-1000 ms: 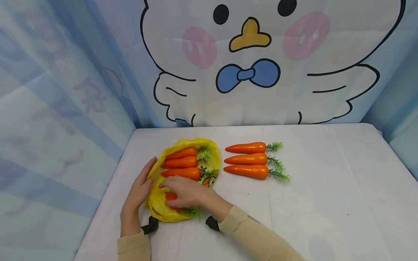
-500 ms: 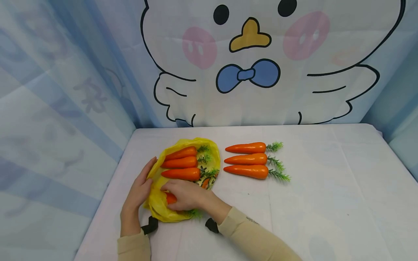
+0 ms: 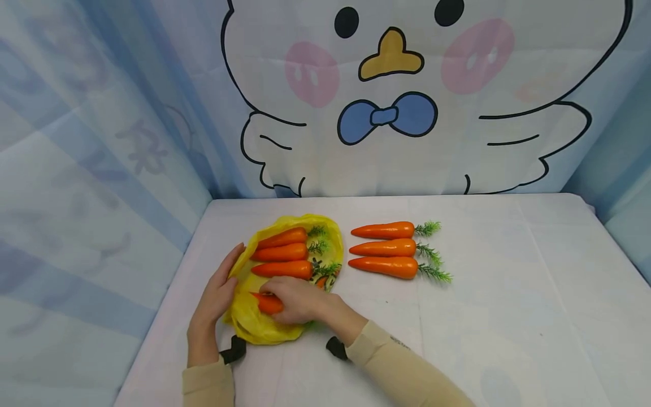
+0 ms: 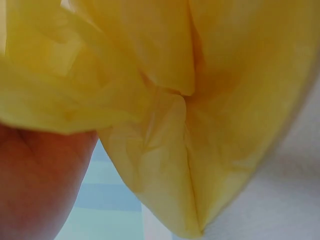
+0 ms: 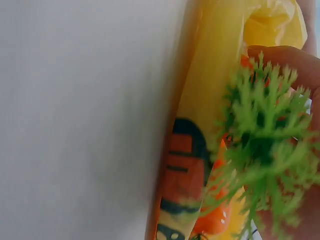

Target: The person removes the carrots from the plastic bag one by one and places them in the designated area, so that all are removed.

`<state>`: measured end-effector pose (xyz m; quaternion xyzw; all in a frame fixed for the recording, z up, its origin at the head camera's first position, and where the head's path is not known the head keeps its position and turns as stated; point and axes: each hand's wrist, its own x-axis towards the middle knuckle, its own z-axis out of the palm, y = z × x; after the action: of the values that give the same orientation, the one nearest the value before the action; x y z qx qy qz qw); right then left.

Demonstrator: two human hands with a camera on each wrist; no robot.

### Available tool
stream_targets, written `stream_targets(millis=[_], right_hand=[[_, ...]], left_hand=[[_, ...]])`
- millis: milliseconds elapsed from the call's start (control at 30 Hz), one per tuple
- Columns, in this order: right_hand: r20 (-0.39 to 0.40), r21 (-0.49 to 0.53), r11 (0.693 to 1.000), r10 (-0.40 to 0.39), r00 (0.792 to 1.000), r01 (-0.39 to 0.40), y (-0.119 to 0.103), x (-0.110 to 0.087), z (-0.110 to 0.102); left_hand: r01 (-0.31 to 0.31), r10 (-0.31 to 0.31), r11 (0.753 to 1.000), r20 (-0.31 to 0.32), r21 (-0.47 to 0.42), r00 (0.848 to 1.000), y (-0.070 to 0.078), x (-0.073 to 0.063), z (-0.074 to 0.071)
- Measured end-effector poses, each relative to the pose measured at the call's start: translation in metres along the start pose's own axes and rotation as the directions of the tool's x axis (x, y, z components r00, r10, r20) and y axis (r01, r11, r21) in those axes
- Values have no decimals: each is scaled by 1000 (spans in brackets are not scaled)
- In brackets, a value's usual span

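The right hand (image 3: 300, 299) hides — partly — its carrot (image 3: 269, 303).

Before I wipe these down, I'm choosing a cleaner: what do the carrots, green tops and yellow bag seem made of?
Carrots: probably plastic or coated foam, glossy, with bright highlights.
Green tops: likely plastic, matte, in moulded-looking sprigs.
Yellow bag: apparently thin plastic film, slightly shiny, creased, translucent.

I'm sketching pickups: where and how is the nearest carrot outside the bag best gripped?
Grip the nearest carrot probably by its thick end, short of the greens, from above and the person's side: the tip tapers, and another carrot lies close behind.
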<state>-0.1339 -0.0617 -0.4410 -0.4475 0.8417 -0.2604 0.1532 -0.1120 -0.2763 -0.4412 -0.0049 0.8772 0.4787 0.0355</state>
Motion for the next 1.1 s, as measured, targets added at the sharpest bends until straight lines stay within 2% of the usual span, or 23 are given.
stream_targets(millis=[267, 633, 1100], right_hand=[[19, 38, 997, 60, 998, -61, 8, -6, -6], [-9, 38, 998, 52, 999, -52, 13, -10, -10], [-9, -68, 993, 95, 995, -95, 7, -11, -6]], left_hand=[[14, -14, 1000, 2, -3, 1000, 0, 1, 1], [31, -31, 999, 5, -4, 999, 1, 2, -1], [33, -33, 999, 7, -15, 999, 1, 2, -2]])
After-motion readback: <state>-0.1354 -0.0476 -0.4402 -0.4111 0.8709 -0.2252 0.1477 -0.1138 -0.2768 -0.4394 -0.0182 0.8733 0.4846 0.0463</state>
